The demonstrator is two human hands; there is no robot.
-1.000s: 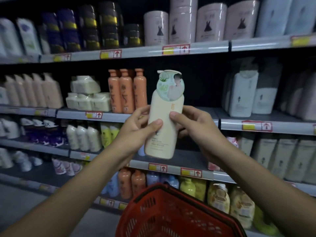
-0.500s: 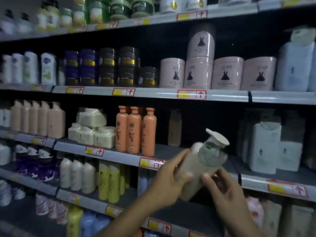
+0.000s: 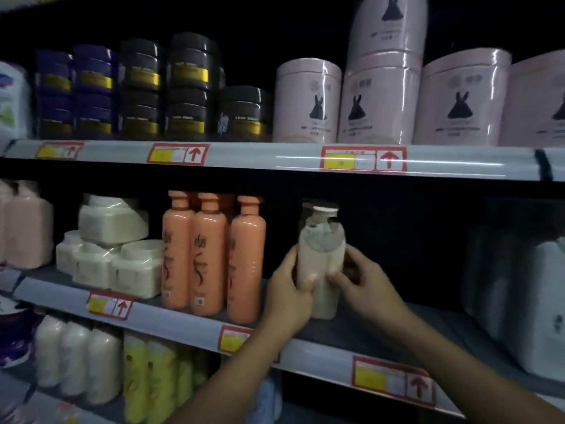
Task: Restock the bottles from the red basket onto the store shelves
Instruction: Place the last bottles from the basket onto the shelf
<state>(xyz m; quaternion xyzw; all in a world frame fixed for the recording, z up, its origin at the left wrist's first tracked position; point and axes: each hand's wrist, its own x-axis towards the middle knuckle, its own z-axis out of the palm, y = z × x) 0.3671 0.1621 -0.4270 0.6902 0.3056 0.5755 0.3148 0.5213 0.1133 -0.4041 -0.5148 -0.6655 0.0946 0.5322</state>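
Observation:
A cream pump bottle (image 3: 321, 261) with a pale round label stands upright on the middle shelf (image 3: 321, 350), just right of three orange bottles (image 3: 211, 255). My left hand (image 3: 286, 298) wraps its left side with the thumb across the front. My right hand (image 3: 363, 283) holds its right side with fingertips on the front. Behind it a second similar bottle shows dimly. The red basket is out of view.
Cream wrapped tubs (image 3: 113, 255) sit left of the orange bottles. White pouches (image 3: 541, 304) stand at the right of the same shelf. Pink cylinders (image 3: 379, 99) and dark jars (image 3: 183, 87) fill the shelf above. White and yellow bottles (image 3: 122, 371) line the shelf below.
Both hands have carried the cream bottle forward from a tilted hold in front of the shelf to upright on the middle shelf. The view has moved closer; the basket dropped out of sight.

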